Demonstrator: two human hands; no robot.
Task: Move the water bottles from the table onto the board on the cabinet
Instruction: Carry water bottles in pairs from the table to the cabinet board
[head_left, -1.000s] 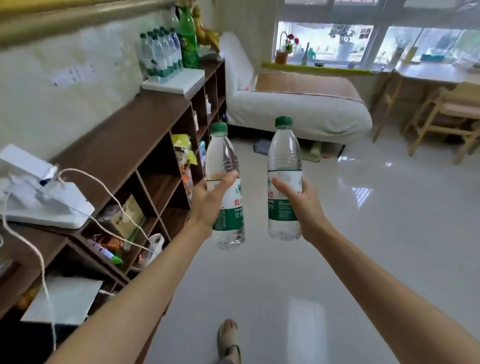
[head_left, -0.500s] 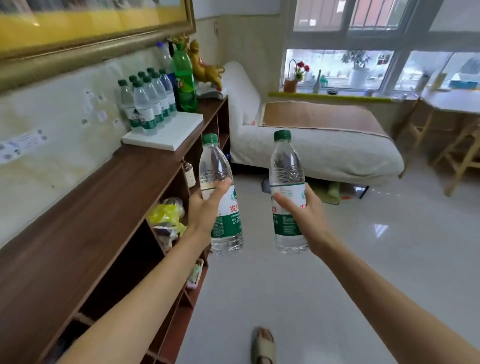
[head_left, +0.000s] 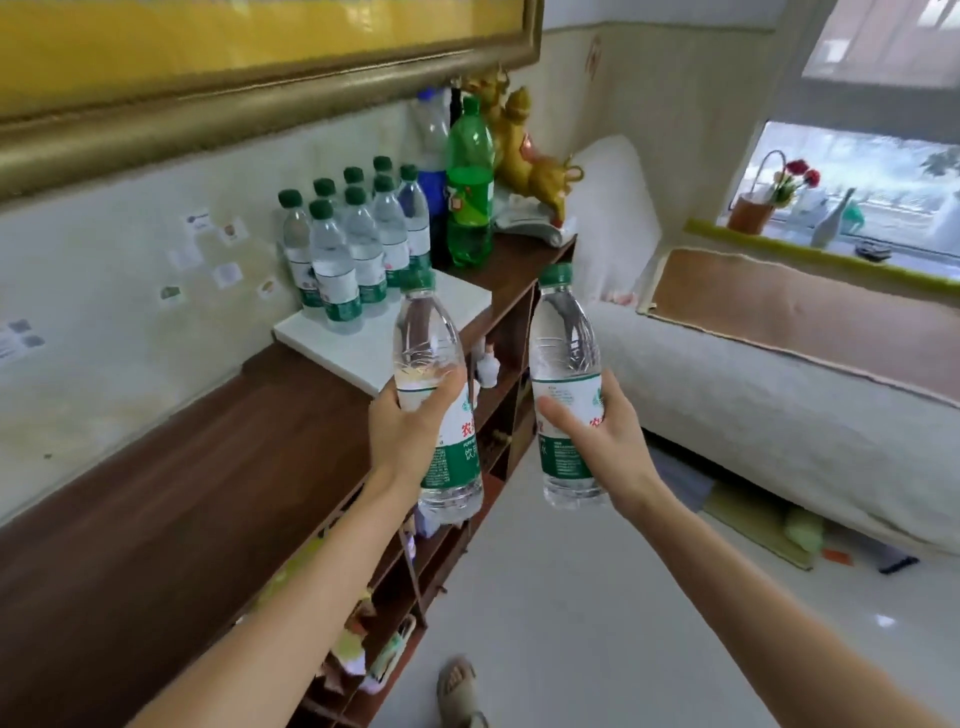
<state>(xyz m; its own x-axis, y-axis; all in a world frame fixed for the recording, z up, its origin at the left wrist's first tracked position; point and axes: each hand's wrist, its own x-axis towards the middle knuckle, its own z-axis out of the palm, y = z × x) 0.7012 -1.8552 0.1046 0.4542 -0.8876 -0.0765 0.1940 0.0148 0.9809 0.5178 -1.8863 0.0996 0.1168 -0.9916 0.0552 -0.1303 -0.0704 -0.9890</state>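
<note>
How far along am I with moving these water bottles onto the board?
Done: a cluster of small bottles already stands on the white board. In hand: the left hand and right hand each grip one bottle. Left: setting both down; the table is out of view.

A lived-in home room: white-covered sofa bed (head_left: 753, 395), framed painting (head_left: 249, 57), flower basket (head_left: 763, 202) on the windowsill.

Your left hand (head_left: 402, 436) and right hand (head_left: 605, 441) each grip a water bottle upright near the white board (head_left: 363, 348), which holds more bottles.
</note>
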